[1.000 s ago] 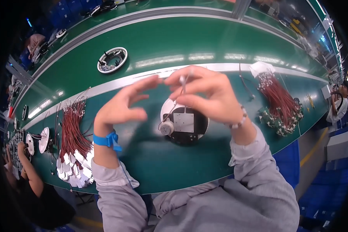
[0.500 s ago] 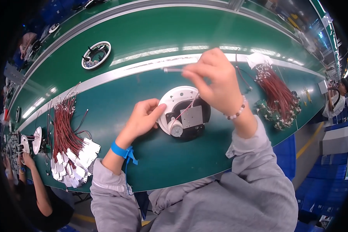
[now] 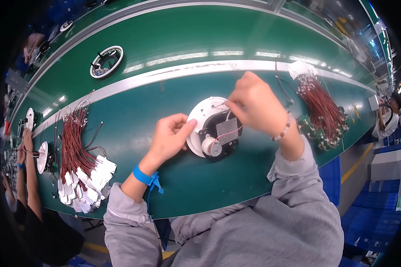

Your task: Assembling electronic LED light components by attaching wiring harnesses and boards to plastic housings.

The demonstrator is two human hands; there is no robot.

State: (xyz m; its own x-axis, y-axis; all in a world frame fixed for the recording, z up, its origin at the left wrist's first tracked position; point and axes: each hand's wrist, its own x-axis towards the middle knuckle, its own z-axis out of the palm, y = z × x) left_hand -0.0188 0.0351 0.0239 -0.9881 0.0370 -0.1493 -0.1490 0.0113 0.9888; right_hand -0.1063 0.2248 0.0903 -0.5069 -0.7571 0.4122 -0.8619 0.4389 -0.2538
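A round white plastic base [image 3: 200, 112] stands tilted over the green table, with a black housing, a small silver motor [image 3: 214, 148] and a square metal plate [image 3: 227, 129] on it. My left hand [image 3: 168, 137] grips its left rim, thumb on the face and fingers behind. At the upper right rim, my right hand [image 3: 256, 104] is closed in a pinch on a thin reddish wire [image 3: 218, 106], whose end lies near a small hole in the base. A pink-and-white wire loops from the motor across the plate; its upper part goes behind my right hand.
Left on the table lies a bundle of red-black wires [image 3: 75, 140] with white plates [image 3: 87, 189]; right, another wire bundle [image 3: 320, 104] with green circuit boards. A white ring part [image 3: 107, 62] sits on the far green belt. A co-worker's arms [image 3: 30, 173] reach in at far left.
My right hand has come down from above the base to its upper right rim, bringing the wire end to the face. My left hand and the base have shifted slightly right.
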